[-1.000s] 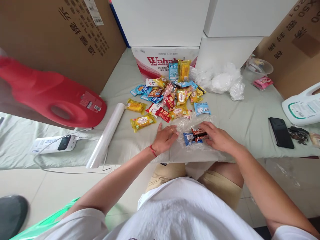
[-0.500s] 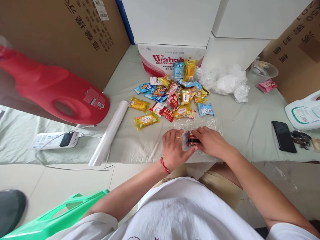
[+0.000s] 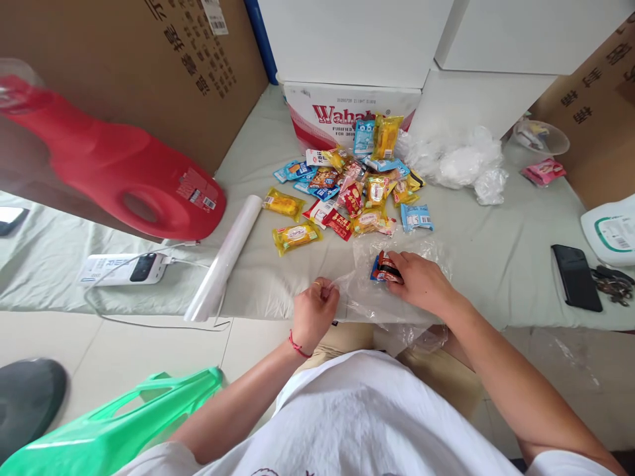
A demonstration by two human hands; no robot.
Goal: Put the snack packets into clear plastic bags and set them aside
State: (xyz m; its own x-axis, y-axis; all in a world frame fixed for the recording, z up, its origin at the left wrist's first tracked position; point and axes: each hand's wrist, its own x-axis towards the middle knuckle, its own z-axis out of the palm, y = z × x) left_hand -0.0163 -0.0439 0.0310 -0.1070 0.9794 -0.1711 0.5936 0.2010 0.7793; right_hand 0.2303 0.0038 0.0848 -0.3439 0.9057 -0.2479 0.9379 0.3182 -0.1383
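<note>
My left hand [image 3: 316, 309] is closed in a pinch on the edge of a clear plastic film [image 3: 360, 291] near the table's front edge. That film is spread beneath the snack packets [image 3: 384, 268], which are dark red and blue. My right hand [image 3: 419, 281] grips these packets from the right, its fingers over their top. Part of the film hangs over the table edge below my right wrist. Beyond both hands lies a pile of wrapped snacks [image 3: 352, 198] in yellow, blue and red. A roll of clear film [image 3: 225, 258] rests to the left of my left hand.
At left stand a red jug [image 3: 143, 178] and a power bank [image 3: 124, 270] with a cable. White boxes [image 3: 347, 39] rise behind the pile. Crumpled plastic [image 3: 459, 162], a phone [image 3: 576, 277], keys [image 3: 612, 284] and a white bottle [image 3: 615, 231] lie to the right. A green stool [image 3: 114, 423] is on the floor.
My left hand has left the packets and moved left and towards me, drawing the film edge out. My right hand stays on the packets. The view has shifted slightly.
</note>
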